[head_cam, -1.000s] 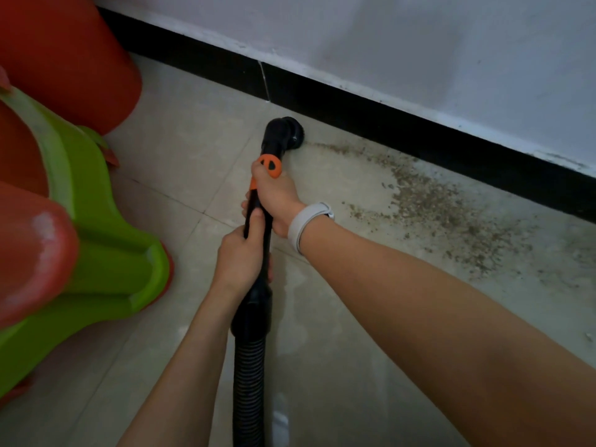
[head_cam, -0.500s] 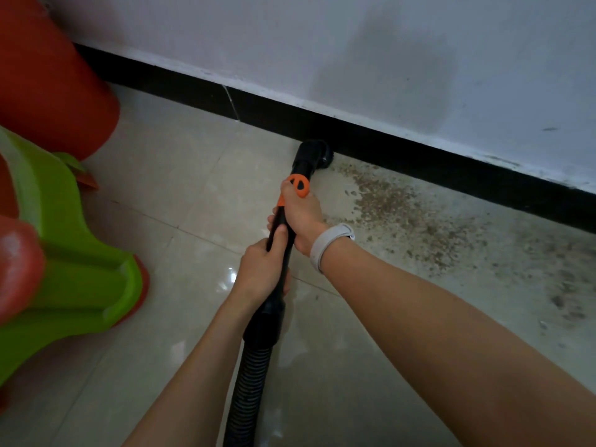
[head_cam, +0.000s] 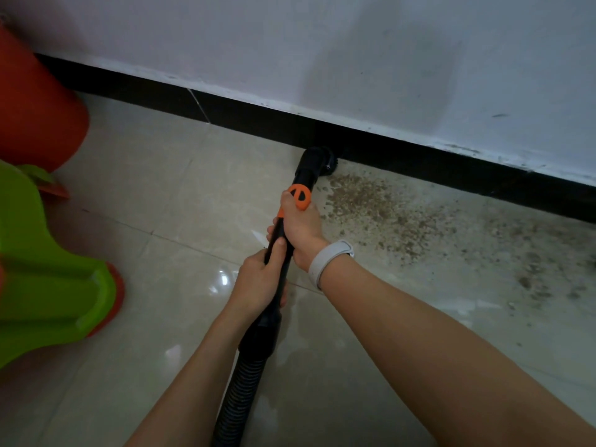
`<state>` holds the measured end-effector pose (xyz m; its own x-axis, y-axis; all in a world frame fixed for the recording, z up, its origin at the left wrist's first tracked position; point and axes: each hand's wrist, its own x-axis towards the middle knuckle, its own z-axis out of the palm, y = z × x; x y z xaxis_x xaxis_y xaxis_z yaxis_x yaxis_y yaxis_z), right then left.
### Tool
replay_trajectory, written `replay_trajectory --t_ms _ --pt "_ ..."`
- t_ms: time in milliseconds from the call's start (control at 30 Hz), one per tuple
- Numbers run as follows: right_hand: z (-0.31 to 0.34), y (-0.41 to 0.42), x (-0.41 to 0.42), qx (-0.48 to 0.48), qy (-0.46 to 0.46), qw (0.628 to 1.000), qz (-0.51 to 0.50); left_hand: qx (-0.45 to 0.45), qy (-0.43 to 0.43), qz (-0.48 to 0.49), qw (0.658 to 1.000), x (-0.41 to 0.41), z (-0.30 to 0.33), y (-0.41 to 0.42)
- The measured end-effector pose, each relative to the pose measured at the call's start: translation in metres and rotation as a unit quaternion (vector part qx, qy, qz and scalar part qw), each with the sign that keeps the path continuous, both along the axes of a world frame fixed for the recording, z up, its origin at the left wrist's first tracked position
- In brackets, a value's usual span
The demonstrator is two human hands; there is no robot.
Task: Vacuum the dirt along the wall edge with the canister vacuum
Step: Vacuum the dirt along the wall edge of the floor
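1. Head view looks down on a pale tiled floor (head_cam: 167, 195) that meets a white wall (head_cam: 354, 53) across the upper frame.
2. Along the foot of the wall runs a black skirting strip (head_cam: 245, 114), slanting from upper left down to the right edge.
3. At the left stand an orange plastic container (head_cam: 35, 111) and, nearer, a bright green plastic piece (head_cam: 48, 285) with orange showing under its edge; what these are exactly cannot be told.
4. A patch of brown dirt (head_cam: 380, 208) is scattered over the floor beside the skirting, thinning into darker specks toward the right.
5. The ribbed black vacuum hose (head_cam: 238, 391) rises from the bottom edge and joins the black wand (head_cam: 280, 275), which runs up toward the wall.
6. The left hand (head_cam: 258, 282) is clenched round the wand's lower part, thumb lying along the tube.
7. The right hand (head_cam: 303, 227) grips the wand higher up, just below an orange slider (head_cam: 300, 196), fingers wrapped round the tube.
8. A light grey wristband (head_cam: 325, 259) sits on the right wrist.
9. The black brush nozzle (head_cam: 317, 159) at the wand's tip rests on the floor against the skirting, at the left end of the dirt patch.
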<state>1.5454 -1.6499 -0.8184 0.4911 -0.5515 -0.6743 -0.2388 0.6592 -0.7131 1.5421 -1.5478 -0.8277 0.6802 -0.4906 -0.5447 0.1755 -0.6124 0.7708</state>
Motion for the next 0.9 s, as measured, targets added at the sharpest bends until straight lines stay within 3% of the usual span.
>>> replay_trajectory --t_ms 600,900 --pt "-0.002 -0.026 -0.065 -0.005 0.014 0.997 -0.082 -0.009 0.016 -0.098 0.995 -0.039 -0.007 -0.024" --pt "-0.002 -0.039 -0.100 0.008 -0.009 0.992 -0.125 -0.003 -0.021 -0.148 0.989 -0.061 -0.008 -0.042"
